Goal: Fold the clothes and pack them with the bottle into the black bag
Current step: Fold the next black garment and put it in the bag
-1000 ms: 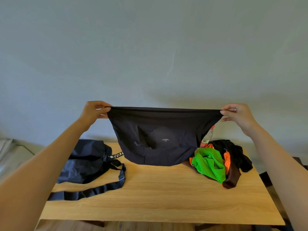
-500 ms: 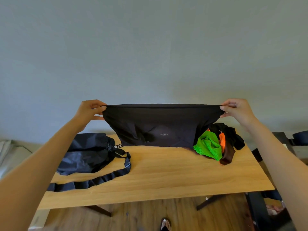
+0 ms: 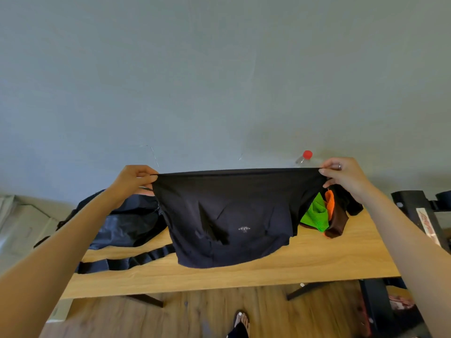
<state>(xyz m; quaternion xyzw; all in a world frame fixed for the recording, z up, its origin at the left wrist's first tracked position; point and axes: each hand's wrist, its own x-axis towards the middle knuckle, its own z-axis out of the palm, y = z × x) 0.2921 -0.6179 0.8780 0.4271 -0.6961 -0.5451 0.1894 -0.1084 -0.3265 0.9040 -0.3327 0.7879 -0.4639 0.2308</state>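
A black garment (image 3: 231, 215) with a small pale logo hangs stretched between my hands above the wooden table (image 3: 317, 262). My left hand (image 3: 133, 178) pinches its top left corner and my right hand (image 3: 341, 174) pinches the top right corner. Its lower edge drapes near the table's front. The black bag (image 3: 124, 220) lies on the table's left side, its strap (image 3: 127, 261) trailing along the front. A pile of green, orange and dark clothes (image 3: 322, 214) sits at the right. A clear bottle with a red cap (image 3: 305, 158) shows behind the garment's top edge.
A grey wall stands right behind the table. A black stand (image 3: 415, 211) is at the right of the table. Wooden floor and my sandalled foot (image 3: 241, 322) show below the table's front edge.
The garment has come nearer me and hangs lower over the table's front. The view has tilted down, showing more floor. The bottle's red cap now shows above the garment.
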